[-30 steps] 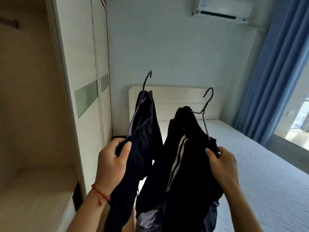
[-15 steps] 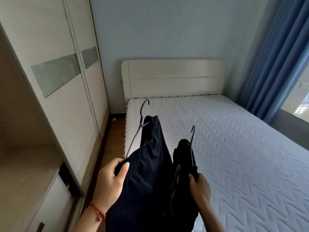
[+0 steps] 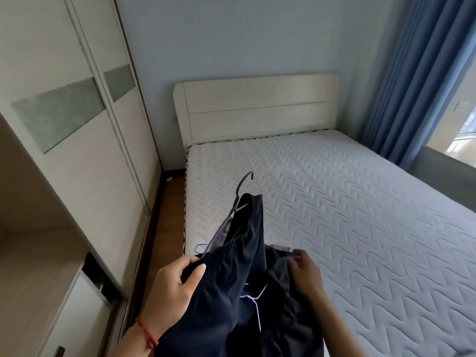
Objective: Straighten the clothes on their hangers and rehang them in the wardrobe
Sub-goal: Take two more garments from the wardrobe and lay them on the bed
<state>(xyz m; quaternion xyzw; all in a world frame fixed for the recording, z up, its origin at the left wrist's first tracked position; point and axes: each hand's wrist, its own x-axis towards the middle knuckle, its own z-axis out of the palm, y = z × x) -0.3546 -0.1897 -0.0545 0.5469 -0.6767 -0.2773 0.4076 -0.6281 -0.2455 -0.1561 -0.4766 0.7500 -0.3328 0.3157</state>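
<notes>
Left hand (image 3: pixel 171 292) grips the dark trousers (image 3: pixel 231 274) with their hanger (image 3: pixel 240 194) upright over the mattress (image 3: pixel 360 215) edge; right hand (image 3: pixel 306 274) pinches the second dark garment (image 3: pixel 291 313), hanger lying flat. I'd lay one down flat, then square the other's waistband on its bar. Half a second back both hooks stood upright; the right one has dropped.
</notes>
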